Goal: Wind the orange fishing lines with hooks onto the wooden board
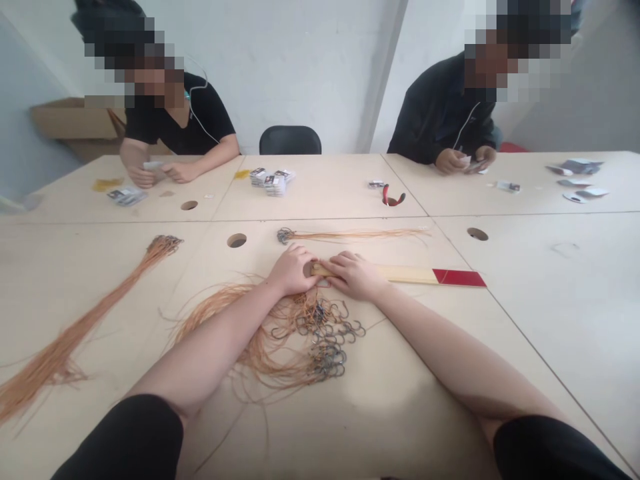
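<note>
My left hand (pixel 295 270) is closed at the left end of a flat wooden strip (pixel 410 274) that has a red right end. My right hand (pixel 357 275) lies over the strip just beside it, fingers bent and pressed together on the wood. A bit of orange line shows below my fingers; what the left fingertips pinch is too small to make out. Nearer to me, under and beside my left forearm, lies a loose pile of large dark hooks (pixel 327 360) with orange lines (pixel 215 313).
A bundle of hooks with straight orange lines (pixel 350 234) lies beyond my hands, another bundle (pixel 115 293) at the left. Red-handled pliers (pixel 393 197) stand in a table hole. Small packets (pixel 274 183) lie farther back. Two people sit across the table (pixel 550 300).
</note>
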`<state>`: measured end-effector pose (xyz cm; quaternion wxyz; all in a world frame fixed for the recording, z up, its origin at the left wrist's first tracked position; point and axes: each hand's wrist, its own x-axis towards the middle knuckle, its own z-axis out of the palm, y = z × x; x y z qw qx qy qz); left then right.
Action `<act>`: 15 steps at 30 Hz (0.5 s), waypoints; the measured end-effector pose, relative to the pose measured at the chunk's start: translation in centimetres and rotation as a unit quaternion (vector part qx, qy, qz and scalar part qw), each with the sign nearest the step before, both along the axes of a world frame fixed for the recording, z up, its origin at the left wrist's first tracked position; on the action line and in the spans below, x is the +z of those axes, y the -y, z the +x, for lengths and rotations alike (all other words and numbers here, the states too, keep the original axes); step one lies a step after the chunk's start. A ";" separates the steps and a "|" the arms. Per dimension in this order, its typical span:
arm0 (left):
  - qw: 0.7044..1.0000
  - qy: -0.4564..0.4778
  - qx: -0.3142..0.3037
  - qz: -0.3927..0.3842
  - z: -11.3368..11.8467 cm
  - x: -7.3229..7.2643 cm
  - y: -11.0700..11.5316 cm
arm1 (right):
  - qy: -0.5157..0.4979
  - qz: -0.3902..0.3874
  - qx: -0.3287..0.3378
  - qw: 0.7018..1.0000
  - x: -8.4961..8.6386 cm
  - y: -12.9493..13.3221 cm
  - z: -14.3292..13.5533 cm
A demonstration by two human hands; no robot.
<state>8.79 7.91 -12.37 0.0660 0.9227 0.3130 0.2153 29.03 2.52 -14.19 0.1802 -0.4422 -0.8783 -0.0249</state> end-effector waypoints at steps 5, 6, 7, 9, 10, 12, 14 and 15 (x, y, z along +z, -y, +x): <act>1.000 -0.003 0.002 0.006 -0.1 0.1 0.2 | -0.020 0.015 0.038 0.999 -0.1 -0.1 0.0; 1.000 -0.003 0.004 0.005 -0.2 0.1 0.2 | -0.026 0.016 0.044 0.999 -0.2 -0.1 0.0; 1.000 -0.004 0.006 0.003 -0.1 0.2 0.2 | -0.033 0.016 0.048 0.998 -0.3 -0.2 0.0; 1.000 -0.007 0.008 -0.002 -0.1 0.2 0.2 | -0.047 0.010 0.052 0.998 -0.4 -0.3 0.0; 1.000 -0.009 0.007 -0.005 -0.1 0.3 0.2 | -0.051 0.004 0.052 0.997 -0.4 -0.3 0.0; 1.000 -0.011 0.002 -0.009 -0.1 0.3 0.1 | -0.053 -0.008 0.048 0.997 -0.4 -0.3 0.0; 1.000 -0.014 -0.004 -0.010 -0.1 0.3 0.0 | -0.049 -0.018 0.046 0.998 -0.3 -0.1 0.0; 1.000 -0.016 -0.007 -0.011 -0.1 0.3 0.0 | -0.047 -0.022 0.046 0.998 -0.2 0.0 -0.1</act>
